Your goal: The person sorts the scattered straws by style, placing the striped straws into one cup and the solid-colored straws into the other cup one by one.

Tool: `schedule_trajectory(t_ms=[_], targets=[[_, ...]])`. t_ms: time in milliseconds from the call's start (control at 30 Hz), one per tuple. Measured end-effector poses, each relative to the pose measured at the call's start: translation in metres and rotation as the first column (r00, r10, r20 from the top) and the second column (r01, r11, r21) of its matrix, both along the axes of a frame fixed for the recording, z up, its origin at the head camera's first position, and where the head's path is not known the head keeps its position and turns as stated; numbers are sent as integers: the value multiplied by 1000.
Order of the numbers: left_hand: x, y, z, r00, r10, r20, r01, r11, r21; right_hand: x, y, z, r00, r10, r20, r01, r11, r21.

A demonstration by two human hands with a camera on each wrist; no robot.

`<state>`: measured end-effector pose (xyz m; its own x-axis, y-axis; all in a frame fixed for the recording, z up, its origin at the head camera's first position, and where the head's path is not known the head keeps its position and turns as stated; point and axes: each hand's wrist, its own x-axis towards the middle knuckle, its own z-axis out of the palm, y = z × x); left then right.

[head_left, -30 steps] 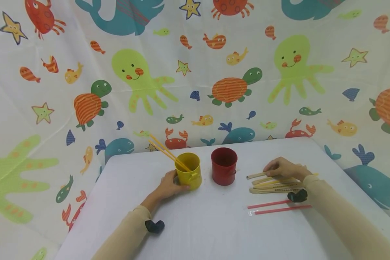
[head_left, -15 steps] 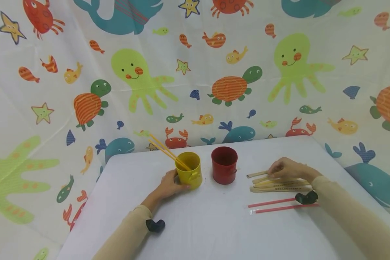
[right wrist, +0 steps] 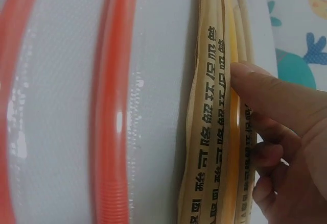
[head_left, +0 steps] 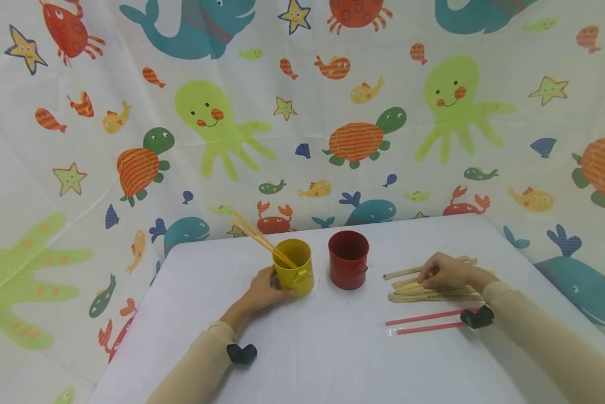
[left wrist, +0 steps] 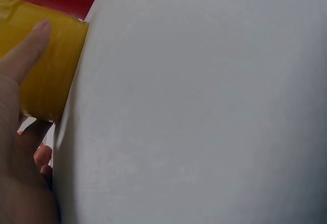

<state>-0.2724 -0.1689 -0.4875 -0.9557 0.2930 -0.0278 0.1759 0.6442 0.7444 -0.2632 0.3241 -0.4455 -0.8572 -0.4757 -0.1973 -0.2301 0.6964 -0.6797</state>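
My left hand [head_left: 263, 290] holds the side of a small yellow bucket [head_left: 297, 283], its thumb along the near wall, as the left wrist view also shows. Two yellow straws [head_left: 255, 234] lean out of this bucket to the left. On the right side of the table, my right hand [head_left: 447, 272] pinches a yellow straw [head_left: 407, 288] lying among several paper-wrapped straws [head_left: 413, 298]. Up close in the right wrist view, the thumb [right wrist: 271, 89] meets the yellow straw [right wrist: 234, 132] beside printed paper sleeves [right wrist: 204, 117]; the curled fingers partly hide behind the sleeves.
A red bucket [head_left: 347, 272] stands just right of the yellow one. Two red straws [head_left: 423, 329] in clear wrappers lie nearer than the paper-wrapped ones. Behind the white table [head_left: 332, 359] hangs a curtain [head_left: 302, 123] printed with sea animals.
My right hand has shifted from the farthest paper-wrapped straw slightly nearer, onto the yellow straw. That farthest straw now lies uncovered. The left hand and yellow bucket stay put.
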Motion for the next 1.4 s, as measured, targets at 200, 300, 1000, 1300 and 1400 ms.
schedule_trajectory(t_ms=[200,300,1000,1300,1400], targets=[[1,0,0,1000,-3,1,3,1000,5,0,-4,1,998,-65,-12,65,997,44],[1,-1,0,1000,-3,-2,3,1000,7,-2,-3,3,997,-67,-34,69,996,61],[0,-3,-6,999,-28,-41,28,1000,10,2,-27,97,968,-240,-77,206,929,-307],[0,-2,-4,999,-17,-28,17,1000,2,6,-68,128,989,-125,82,148,720,-678],[1,-2,-3,1000,6,-5,-6,1000,-12,7,-81,139,995,-60,78,99,668,-738]])
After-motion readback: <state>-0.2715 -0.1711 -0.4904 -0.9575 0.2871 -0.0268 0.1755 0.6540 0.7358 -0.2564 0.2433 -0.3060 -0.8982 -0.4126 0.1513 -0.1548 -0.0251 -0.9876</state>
